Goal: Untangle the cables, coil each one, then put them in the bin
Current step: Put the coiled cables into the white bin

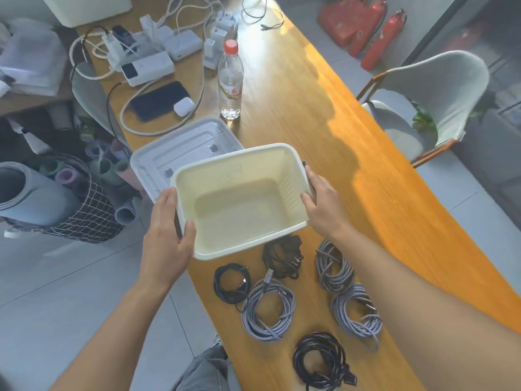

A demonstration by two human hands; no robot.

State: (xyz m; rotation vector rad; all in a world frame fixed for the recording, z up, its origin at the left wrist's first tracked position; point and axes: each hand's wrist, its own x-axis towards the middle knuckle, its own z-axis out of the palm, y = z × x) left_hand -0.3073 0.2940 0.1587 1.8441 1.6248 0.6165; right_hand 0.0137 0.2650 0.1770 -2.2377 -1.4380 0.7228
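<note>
A cream plastic bin (239,204) with nothing inside is held over the wooden table. My left hand (166,230) grips its left rim, thumb inside. My right hand (321,201) grips the right rim. Several coiled cables lie on the table in front of the bin: a thin black coil (231,283), a black coil with a plug (282,259), a grey braided coil (269,310), another grey braided coil (335,268), a third grey coil (356,311) and a black coil (321,359) nearest me.
The bin's grey lid (180,145) lies upside down behind it. A water bottle (230,80), a phone (160,100), an earbud case (183,106), power banks and chargers crowd the table's far left. A chair (431,103) stands right, a basket of rolled mats (64,198) left.
</note>
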